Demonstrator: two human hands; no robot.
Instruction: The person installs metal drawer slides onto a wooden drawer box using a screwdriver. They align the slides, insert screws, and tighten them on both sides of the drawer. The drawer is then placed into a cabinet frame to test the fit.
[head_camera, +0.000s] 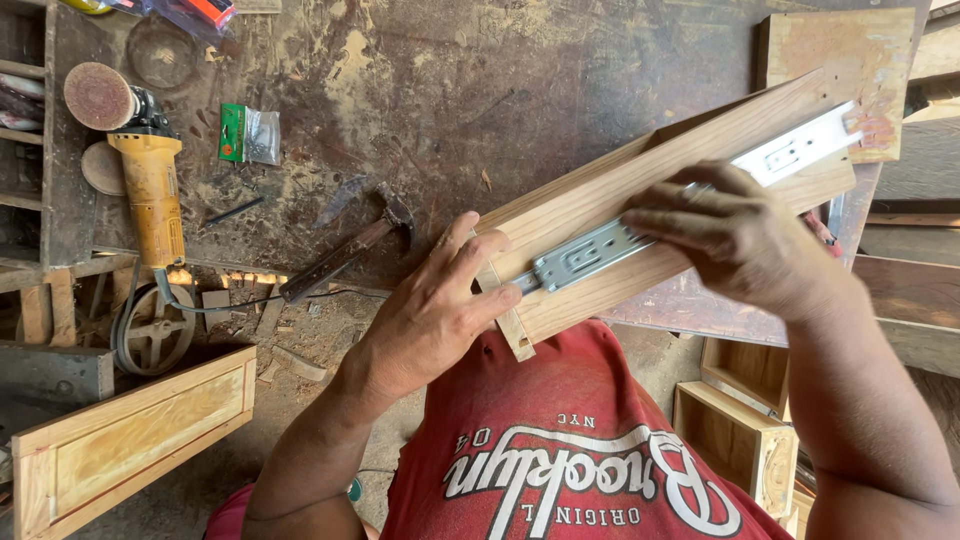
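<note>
Both hands on a wooden drawer box (690, 180) with a metal drawer slide (600, 248), held tilted over the workbench (480, 90) edge.

Left hand (430, 315) gripping the box's near end, thumb across the side panel, fingers curled round. Right hand (735, 235) lying flat over the slide, fingers spread, pressing it to the wood. Hammer (345, 255) just left of the box; yellow angle grinder (145, 170) well apart at far left.

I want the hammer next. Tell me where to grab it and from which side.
Probably grip the dark handle near its lower-left end, coming from the bench's near edge. The hammer lies flat and slanted, head pointing up-right, handle end nearest the left hand with nothing covering it.
</note>
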